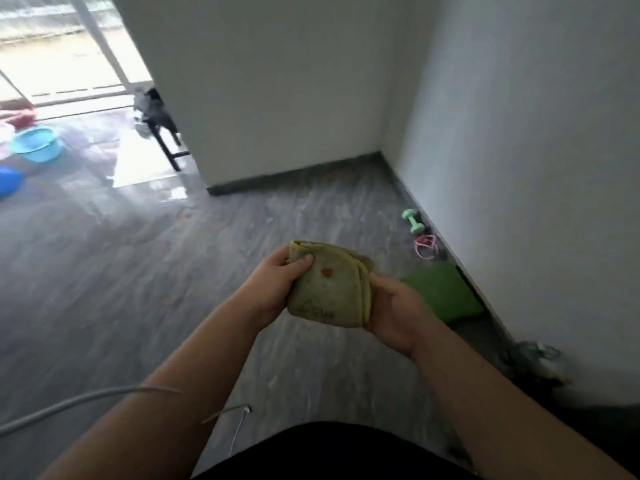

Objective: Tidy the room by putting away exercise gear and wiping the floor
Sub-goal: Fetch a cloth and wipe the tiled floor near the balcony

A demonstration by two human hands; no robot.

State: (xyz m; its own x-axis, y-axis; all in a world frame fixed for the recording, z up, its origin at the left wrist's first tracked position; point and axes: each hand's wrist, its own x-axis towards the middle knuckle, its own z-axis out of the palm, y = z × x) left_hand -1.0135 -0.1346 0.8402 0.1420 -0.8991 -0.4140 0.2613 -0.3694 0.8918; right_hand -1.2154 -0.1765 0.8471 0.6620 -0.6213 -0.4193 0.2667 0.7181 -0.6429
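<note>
I hold a folded yellow-green cloth [329, 285] with a small red mark in front of me, above the grey tiled floor [138, 271]. My left hand [277, 282] grips its upper left edge, thumb on top. My right hand [394, 313] clasps its right folded edge. Along the right wall lie a mint-green dumbbell [412, 221], a pink looped band or rope [426, 247] and a folded green mat [445, 292].
A white wall corner [277, 98] juts out ahead. At the far left stand a turquoise basin [34, 143], a blue object [10, 183] and a red one [17, 116] near a bright doorway. A dark stool [162, 133] stands beside the wall. White cables [86, 400] trail at the lower left.
</note>
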